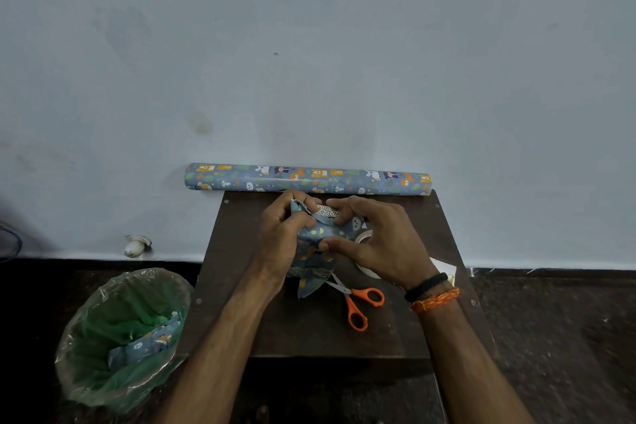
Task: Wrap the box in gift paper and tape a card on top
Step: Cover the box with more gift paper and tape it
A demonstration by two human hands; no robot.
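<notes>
While gripped by both hands point(282, 234), crinkled blue-papered box point(318, 234).

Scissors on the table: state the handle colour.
Orange handles on the scissors, clearest in the head view.

The box point(318, 237), mostly covered in blue gift paper printed with cartoon animals, is being held above the dark surface point(309, 327) with loose paper flaps sticking out at its near end. A strip of patterned tape point(327, 211) is lying across its top edge. The matching paper roll point(308, 179) is lying along the surface's far edge.
</notes>
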